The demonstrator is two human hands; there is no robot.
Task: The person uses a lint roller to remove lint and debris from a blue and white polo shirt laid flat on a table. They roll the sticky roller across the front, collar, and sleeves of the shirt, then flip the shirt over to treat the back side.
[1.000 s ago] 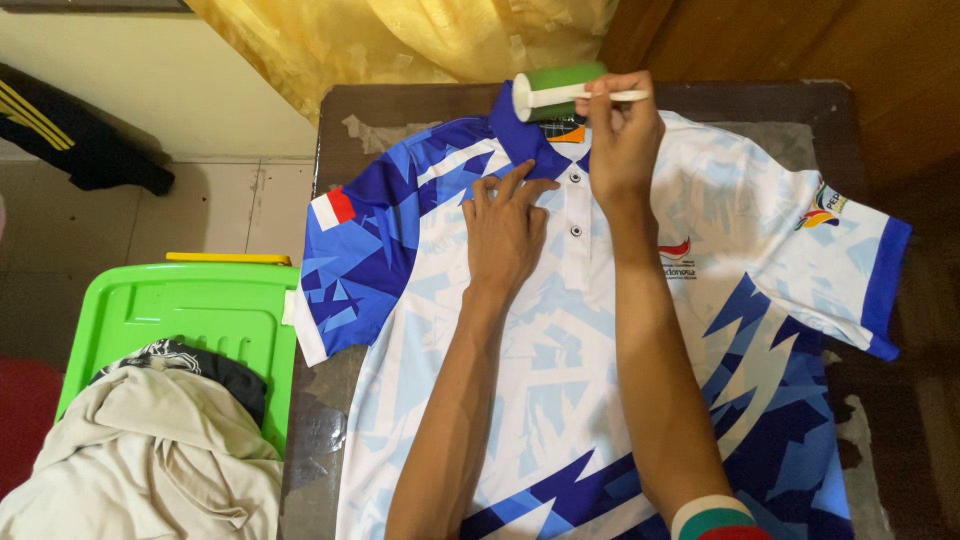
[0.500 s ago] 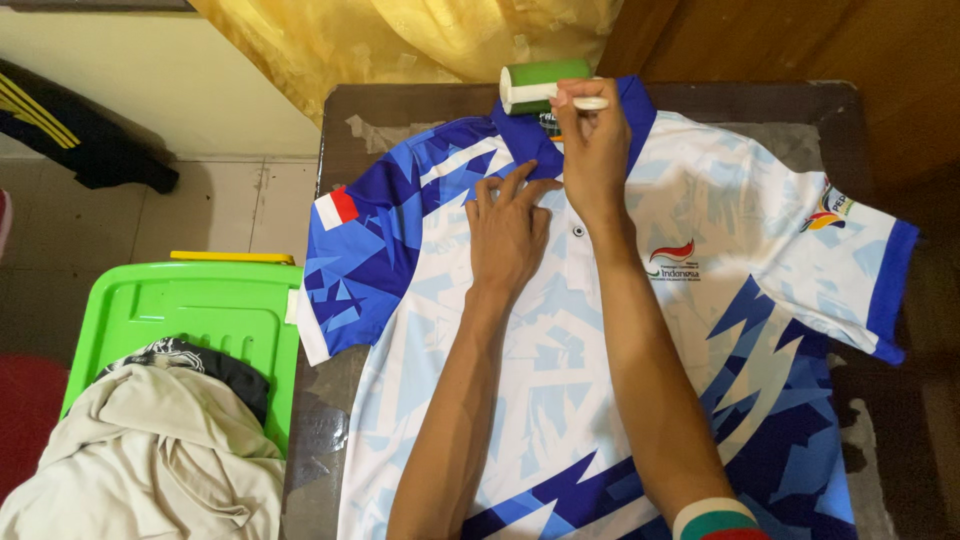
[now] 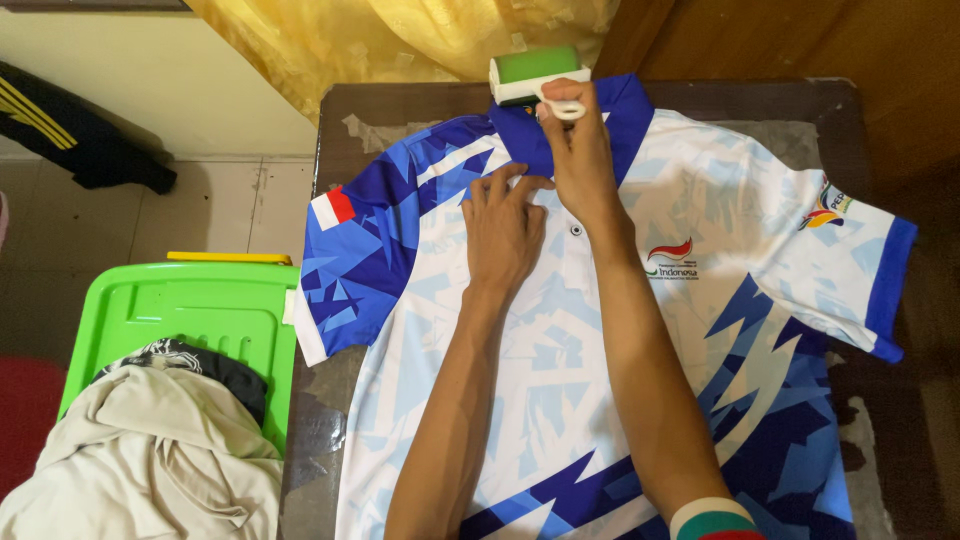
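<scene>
I see warm, fairly dim indoor light falling evenly on the shirt (image 3: 560, 350), soft shadows under both forearms, the right table (image 3: 880, 130) edge sinking into darkness, focus sharp, no glare

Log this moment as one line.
right hand: grips lint roller at collar | left hand: flat on shirt | table

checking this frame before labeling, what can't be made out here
Head view only:
- Shirt hem: cut off by the bottom edge.
- Shirt placket: partly covered by the left hand and the right hand.
- Roller handle: mostly hidden in the right hand.
- Green tray: near part buried under the clothes pile.
</scene>
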